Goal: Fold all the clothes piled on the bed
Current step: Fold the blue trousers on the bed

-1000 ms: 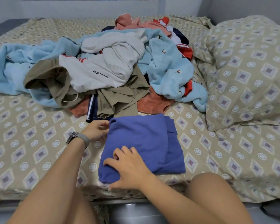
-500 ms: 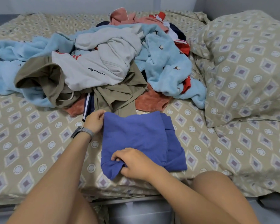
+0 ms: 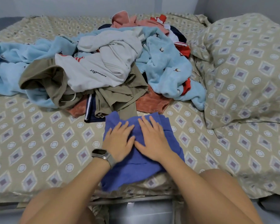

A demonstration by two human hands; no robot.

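A folded blue garment (image 3: 132, 168) lies near the bed's front edge. My left hand (image 3: 119, 141), with a watch at the wrist, and my right hand (image 3: 153, 139) lie flat side by side on top of it, fingers straight and pointing away from me. Behind it sits the unfolded pile (image 3: 103, 67): a white sweatshirt, olive trousers (image 3: 118, 97), a light blue fleece (image 3: 166, 68), a rust-coloured piece (image 3: 152, 102), navy shorts with white stripes (image 3: 90, 109), and pink and red items at the back.
The patterned bed sheet (image 3: 39, 139) spreads to the left and in front of the pile. A large pillow (image 3: 249, 70) in the same pattern fills the right side. My knees are at the bed's front edge, and walls bound the back and right.
My right hand has let go of the blue garment's lower corner. Both hands have moved together onto the middle of the garment and lie flat on it. The garment looks narrower than before.
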